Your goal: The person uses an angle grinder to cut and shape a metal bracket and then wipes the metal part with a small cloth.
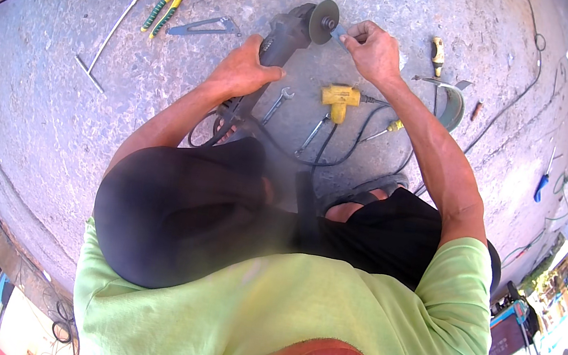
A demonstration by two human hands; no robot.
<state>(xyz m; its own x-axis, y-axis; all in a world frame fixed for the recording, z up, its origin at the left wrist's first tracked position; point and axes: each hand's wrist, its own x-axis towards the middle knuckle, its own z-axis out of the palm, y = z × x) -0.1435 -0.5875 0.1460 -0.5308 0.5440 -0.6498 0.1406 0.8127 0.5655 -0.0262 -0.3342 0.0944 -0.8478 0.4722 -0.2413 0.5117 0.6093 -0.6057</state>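
Well, my left hand curls around the long dark-grey body of the angle grinder, thumb laid across it and the other fingers mostly hidden on the far side. I take that grip to be for steadiness: the tool is long and probably heavy at its head, and its rear end comes back toward my knee. Held this way, the grinder has its thin, round, grey-brown disc away from my body, with the hub facing right, toward my other hand.

My right hand is pinching a small, flat, bluish-grey piece between thumb and fingertips, right by the hub — whether it touches, I cannot tell. So small a piece seems to call for a fingertip hold, which also leaves the hub side open to my view.

The rest lies around me on the grey concrete floor, likely so that I can reach it without getting up. Two slim steel wrenches and the yellow T-shaped plastic connector lie between my forearms; the green-and-yellow-handled pliers are off to the left. The black cable loops below the connector — slack, which presumably lets the grinder turn freely.
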